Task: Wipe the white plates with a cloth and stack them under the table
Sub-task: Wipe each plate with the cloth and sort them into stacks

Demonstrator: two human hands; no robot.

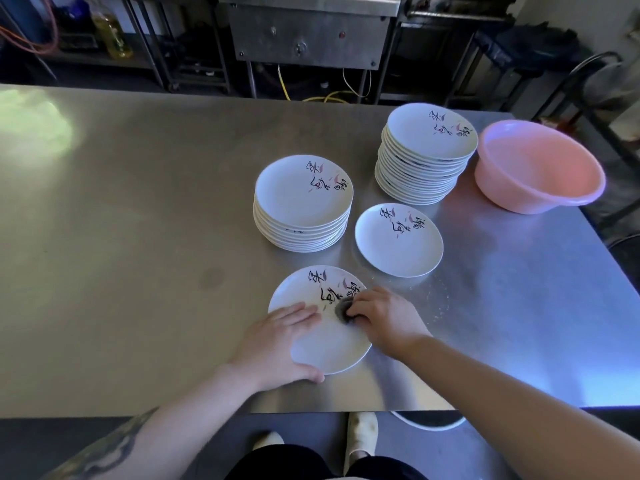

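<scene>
**Plate under the cloth, near edge of worktop**

A white plate (pixel 320 320) lies flat on the steel worktop (pixel 138 237), close to its near edge. Left hand (pixel 277 344) rests on the plate's left side, fingers straight and spread across the surface, thumb hooked round the near rim. Right hand (pixel 381 317) is curled, fingertips pinching a small dark grey cloth (pixel 343 310) pressed to the plate's centre.

Each plate carries black brush-style characters with pink leaf strokes near its far-right rim; the writing is not legible enough to read.

Taking that plate as landmark: a single plate (pixel 398 240) lies flat just beyond it to the right. A short stack of plates (pixel 303 202) stands directly beyond it. A taller stack (pixel 427 154) stands farther off to the right, and a pink plastic basin (pixel 538 168) sits just beside that stack at the worktop's far right corner.

Below the worktop edge, two pale shoes (pixel 362 434) show on the floor.
</scene>
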